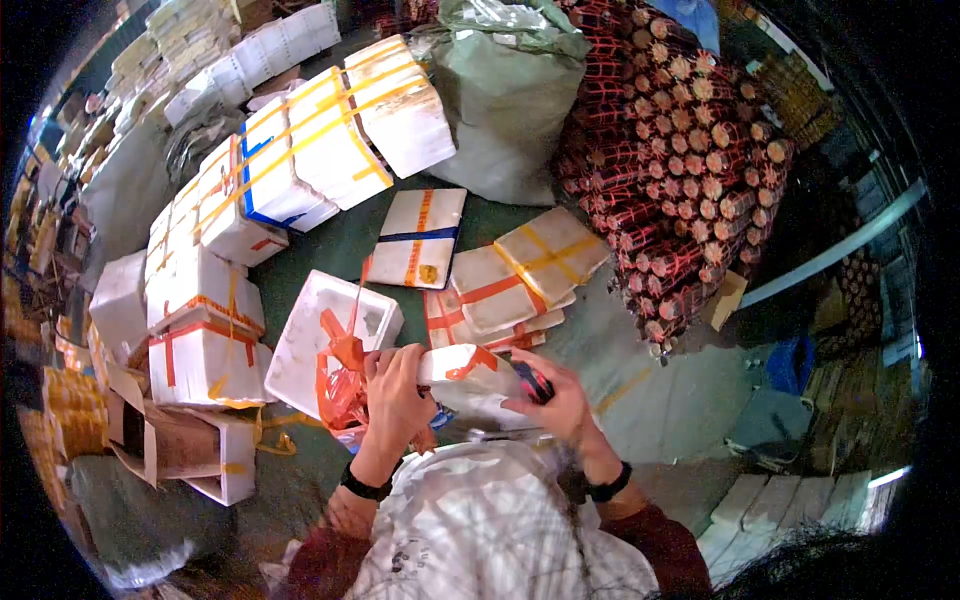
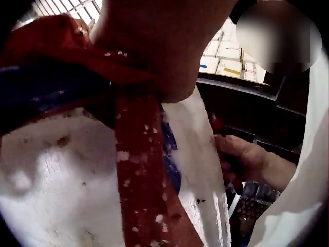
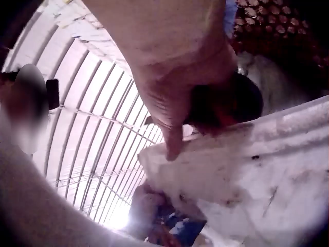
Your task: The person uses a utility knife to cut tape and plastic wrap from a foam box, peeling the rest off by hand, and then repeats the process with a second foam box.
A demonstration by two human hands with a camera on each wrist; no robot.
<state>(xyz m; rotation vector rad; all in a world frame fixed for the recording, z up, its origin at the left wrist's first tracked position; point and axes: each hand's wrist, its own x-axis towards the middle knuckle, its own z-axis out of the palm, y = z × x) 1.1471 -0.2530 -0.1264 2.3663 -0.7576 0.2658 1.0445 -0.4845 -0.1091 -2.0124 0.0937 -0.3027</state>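
A white foam lid (image 1: 463,366) with red-orange tape is held up on edge before the person's apron. My left hand (image 1: 398,393) grips its left end, beside a crumpled bunch of orange tape (image 1: 342,375). Close up in the left wrist view, a wide red tape strip (image 2: 141,175) and some blue tape run over the dirty white foam. My right hand (image 1: 562,402) holds a small black-and-red tool (image 1: 535,384) at the lid's right end; its exact kind I cannot tell. In the right wrist view the thumb (image 3: 174,144) lies against the foam edge (image 3: 231,146).
An uncovered foam box (image 1: 335,330) stands ahead to the left. Flat taped lids (image 1: 550,255) lie on the floor beyond. A row of taped foam boxes (image 1: 300,150) curves along the left, a large sack (image 1: 500,110) stands behind, and red-netted bundles (image 1: 690,150) are piled right.
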